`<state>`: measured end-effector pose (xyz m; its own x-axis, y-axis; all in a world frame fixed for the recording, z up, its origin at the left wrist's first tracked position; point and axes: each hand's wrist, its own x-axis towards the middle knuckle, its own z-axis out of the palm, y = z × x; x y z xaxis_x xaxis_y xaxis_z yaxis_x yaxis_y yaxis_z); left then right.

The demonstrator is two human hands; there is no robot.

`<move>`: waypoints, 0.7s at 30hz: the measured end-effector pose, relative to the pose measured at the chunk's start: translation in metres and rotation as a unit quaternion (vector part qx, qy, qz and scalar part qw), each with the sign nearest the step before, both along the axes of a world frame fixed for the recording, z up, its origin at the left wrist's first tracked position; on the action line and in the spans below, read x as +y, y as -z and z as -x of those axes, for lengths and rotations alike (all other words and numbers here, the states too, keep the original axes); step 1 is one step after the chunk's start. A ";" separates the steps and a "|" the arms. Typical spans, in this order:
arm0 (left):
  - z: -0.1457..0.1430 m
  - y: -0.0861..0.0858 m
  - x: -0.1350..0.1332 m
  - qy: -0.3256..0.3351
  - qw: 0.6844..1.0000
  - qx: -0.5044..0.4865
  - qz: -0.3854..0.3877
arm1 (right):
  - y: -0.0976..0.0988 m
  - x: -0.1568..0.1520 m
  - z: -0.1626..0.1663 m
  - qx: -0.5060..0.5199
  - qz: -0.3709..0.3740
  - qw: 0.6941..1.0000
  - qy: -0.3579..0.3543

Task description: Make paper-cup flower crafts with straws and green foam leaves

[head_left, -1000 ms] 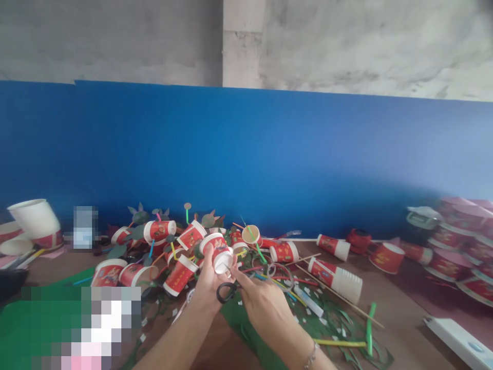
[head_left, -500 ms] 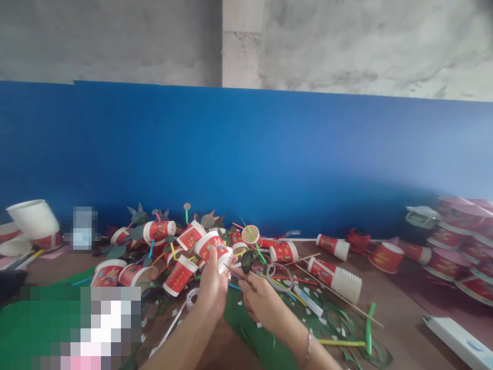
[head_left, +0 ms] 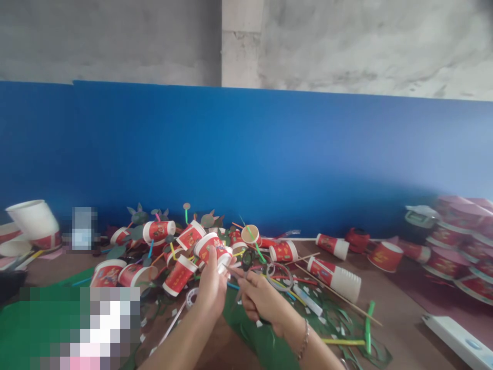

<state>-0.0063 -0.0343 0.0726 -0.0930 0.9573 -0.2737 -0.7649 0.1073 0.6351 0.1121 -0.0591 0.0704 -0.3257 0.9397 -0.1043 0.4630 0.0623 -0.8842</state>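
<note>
My left hand (head_left: 211, 288) is wrapped round a red paper cup (head_left: 211, 247), held on its side with the white bottom facing right. My right hand (head_left: 259, 299) is closed on a pair of black-handled scissors (head_left: 246, 259). The blade tips point left and touch the bottom of the cup. A thin bracelet sits on my right wrist. Both hands hover over the brown table (head_left: 400, 313), in front of a heap of red cups (head_left: 169, 246).
Coloured straws (head_left: 368, 313), green paper scraps (head_left: 339, 321), wooden sticks and a tape roll (head_left: 191, 297) litter the table. Stacked red cups (head_left: 335, 277) lie to the right, red bowls (head_left: 458, 241) at the far right. A white bucket (head_left: 34, 221) stands at left. A blue wall is behind.
My right hand turned the scissors from handles-down to pointing at the cup bottom and closed into a grip. The cup tilted slightly left in my left hand.
</note>
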 end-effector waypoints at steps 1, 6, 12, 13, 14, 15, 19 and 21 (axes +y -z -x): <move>0.000 -0.001 0.000 0.000 1.000 -0.002 0.005 | 0.001 0.000 -0.001 -0.033 -0.044 0.998 0.001; 0.003 0.001 0.002 0.020 0.998 -0.025 0.046 | 0.005 -0.007 -0.001 -0.295 -0.285 0.912 -0.009; 0.002 0.002 0.002 0.010 1.000 -0.008 0.007 | 0.002 -0.001 0.002 0.042 -0.006 0.999 0.016; 0.001 0.000 0.001 0.006 1.000 -0.003 0.007 | 0.001 0.001 0.000 0.115 0.081 0.990 0.004; 0.001 -0.001 0.000 0.005 1.000 0.001 0.009 | 0.001 0.003 -0.001 0.167 0.143 0.975 -0.009; 0.000 -0.003 -0.001 0.004 1.000 0.004 0.005 | 0.000 0.005 -0.002 0.191 0.176 0.965 -0.023; 0.002 0.000 0.001 0.000 1.000 0.007 -0.003 | 0.003 0.001 -0.002 0.013 -0.009 1.000 -0.002; 0.003 0.005 0.004 0.005 1.000 -0.007 0.008 | 0.005 -0.004 0.001 -0.158 -0.173 0.972 0.007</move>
